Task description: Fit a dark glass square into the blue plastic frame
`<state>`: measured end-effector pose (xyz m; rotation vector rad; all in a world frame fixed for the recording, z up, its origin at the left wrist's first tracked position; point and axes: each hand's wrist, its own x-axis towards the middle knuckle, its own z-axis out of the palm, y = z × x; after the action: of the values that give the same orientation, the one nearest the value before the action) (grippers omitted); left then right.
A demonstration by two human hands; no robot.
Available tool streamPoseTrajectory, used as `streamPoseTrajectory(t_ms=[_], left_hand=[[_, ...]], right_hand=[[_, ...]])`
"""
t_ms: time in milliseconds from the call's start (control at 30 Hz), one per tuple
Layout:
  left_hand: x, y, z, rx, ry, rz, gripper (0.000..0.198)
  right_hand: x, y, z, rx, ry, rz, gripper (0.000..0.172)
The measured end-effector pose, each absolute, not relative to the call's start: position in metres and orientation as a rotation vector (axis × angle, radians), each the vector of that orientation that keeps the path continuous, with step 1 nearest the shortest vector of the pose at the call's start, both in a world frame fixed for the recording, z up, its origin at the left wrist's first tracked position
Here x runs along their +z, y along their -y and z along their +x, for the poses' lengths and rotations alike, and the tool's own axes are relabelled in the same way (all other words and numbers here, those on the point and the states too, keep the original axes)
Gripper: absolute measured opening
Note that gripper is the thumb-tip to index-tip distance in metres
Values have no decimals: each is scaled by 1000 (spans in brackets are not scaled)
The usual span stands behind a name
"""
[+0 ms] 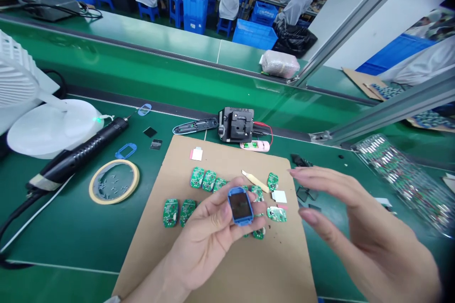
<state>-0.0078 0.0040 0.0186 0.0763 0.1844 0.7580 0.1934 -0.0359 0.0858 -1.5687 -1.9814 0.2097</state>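
Observation:
My left hand [213,227] holds a small blue frame with a dark screen [241,206] between thumb and fingers, screen side up, over the cardboard sheet [220,279]. To the right, my right hand [355,217] is raised with thumb and fingers apart and nothing between them. Green circuit boards [170,213] lie in rows on the cardboard, some partly hidden behind my left hand. A cream-coloured pry tool [255,181] and a white square piece [279,197] rest near the boards. Another white piece [196,153] lies at the cardboard's upper left.
On the left are a white fan [53,127], a black electric screwdriver [81,151] and a ring [137,182] around screws. A black fixture [236,125] stands at the back beside a pink device [255,146]. Boards fill a clear tray [405,182] at right. People work beyond the partition.

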Motion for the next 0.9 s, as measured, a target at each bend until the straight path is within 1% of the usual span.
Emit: streamPoseTrajectory(t_ms=[133,267,433,800,900], left_hand=[[18,-3,-18,821,-305,91,32],[13,-4,-25,836,-411,96,34],[10,-2,-19,739,-425,101,31],[21,-2,-13,798,-377,186,29],[24,-1,-15,795,-333,195,28]], right_hand=[[79,46,211,136,1603,-1859,20],[70,58,231,138,1343,-2015,24],[55,70,239,229,1374,-2064,25],[29,63,234,281,1484,-2012,25],[22,62,232,303,1526,-1971,22]])
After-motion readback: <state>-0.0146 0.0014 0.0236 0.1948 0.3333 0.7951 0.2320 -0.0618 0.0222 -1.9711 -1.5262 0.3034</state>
